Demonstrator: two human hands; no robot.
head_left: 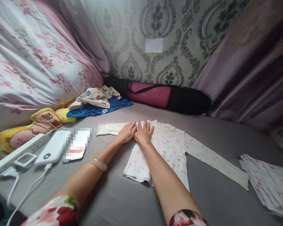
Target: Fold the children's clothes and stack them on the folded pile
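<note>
**Editor:** What does the head camera show, looking down?

**Photographer:** A person's two bare arms reach forward over a grey bed [113, 197]. A small white long-sleeved shirt [169, 150] with coloured dots lies spread flat on it. Both hands rest on the upper part of the shirt, close to the neckline.

**Editor:** And the hands themselves?

**Photographer:** The left hand [127, 132] and right hand [144, 133] lie palm down, side by side and touching. Their fingers are stretched out flat and point away from the person. Neither grips anything; they simply press on the cloth. A pale bangle [98, 164] circles the left wrist.

**Editor:** How does the shirt lie relative to them?

**Photographer:** Its body runs back from under the right hand towards the person, beneath the right forearm. One sleeve stretches out to the right, well clear of both hands. The other sleeve runs out to the left from under the left hand.

**Editor:** What lies around them?

**Photographer:** To the left, near the left forearm, there are a white power bank [52, 148] and a white power strip [16, 154]. A yellow cartoon cushion [25, 130] sits behind those. Beyond the hands lies a heap of clothes [96, 102], blue and printed. A rolled mat [169, 97] in pink and black lies along the patterned wall [179, 31]. A stack of cloth [271, 185] sits at the far right, apart from the shirt. A floral quilt [30, 62] rises on the left and a mauve curtain [254, 62] hangs on the right.
</note>
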